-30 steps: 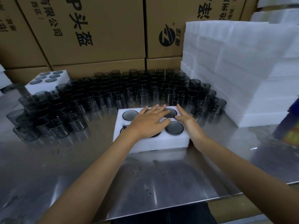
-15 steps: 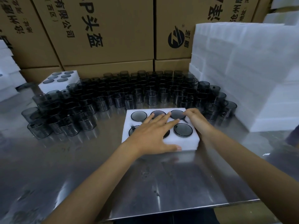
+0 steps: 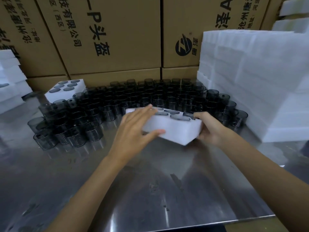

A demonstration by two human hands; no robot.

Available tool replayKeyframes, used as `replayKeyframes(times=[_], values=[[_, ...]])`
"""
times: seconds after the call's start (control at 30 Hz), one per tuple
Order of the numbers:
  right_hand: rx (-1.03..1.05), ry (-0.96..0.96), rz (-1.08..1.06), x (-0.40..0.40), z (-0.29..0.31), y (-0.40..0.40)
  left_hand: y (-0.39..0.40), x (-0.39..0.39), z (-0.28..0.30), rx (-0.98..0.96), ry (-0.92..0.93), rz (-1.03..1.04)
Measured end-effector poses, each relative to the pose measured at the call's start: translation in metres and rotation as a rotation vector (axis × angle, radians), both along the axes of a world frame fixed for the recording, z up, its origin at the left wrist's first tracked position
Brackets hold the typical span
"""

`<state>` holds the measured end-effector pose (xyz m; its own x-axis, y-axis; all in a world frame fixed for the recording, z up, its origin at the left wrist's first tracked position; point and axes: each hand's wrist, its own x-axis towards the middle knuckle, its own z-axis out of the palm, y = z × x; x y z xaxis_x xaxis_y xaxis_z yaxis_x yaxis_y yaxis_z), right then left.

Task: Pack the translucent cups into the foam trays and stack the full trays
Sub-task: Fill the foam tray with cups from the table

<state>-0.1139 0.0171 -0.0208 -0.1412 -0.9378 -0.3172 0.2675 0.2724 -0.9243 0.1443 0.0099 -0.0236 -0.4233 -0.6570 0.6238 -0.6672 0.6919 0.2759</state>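
Currently: full tray [image 3: 173, 129] tilted, clear of table [image 3: 150, 190], near loose cups [image 3: 150, 97] | left hand [image 3: 133, 131] clamps its near-left side, right hand [image 3: 209, 128] its right end | risk: further tilt spills cups; foam may slip my grip.

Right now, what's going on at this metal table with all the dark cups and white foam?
A person is holding a white foam tray filled with translucent dark cups, lifted and tilted off the shiny metal table. The left hand grips its near left side, the right hand its right end. Many loose cups stand behind it, another filled tray sits at the back left, and a tall stack of white foam stands on the right.
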Motion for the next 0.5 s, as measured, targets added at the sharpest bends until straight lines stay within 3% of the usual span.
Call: replayKeyframes(times=[0.17,0.27,0.33,0.5], values=[[-0.112,-0.308,-0.007,0.022,0.004,0.007,0.016,0.001,0.003,-0.045,0.518,0.112],[-0.222,-0.294,-0.15,0.041,0.022,-0.004,0.022,-0.009,0.016,0.018,0.674,0.039],[-0.227,-0.285,-0.259,0.056,0.035,-0.011,0.021,-0.014,0.028,0.145,0.806,-0.011],[-0.222,-0.328,-0.494,0.092,0.048,-0.038,-0.001,-0.02,0.041,0.747,1.257,-0.134]])
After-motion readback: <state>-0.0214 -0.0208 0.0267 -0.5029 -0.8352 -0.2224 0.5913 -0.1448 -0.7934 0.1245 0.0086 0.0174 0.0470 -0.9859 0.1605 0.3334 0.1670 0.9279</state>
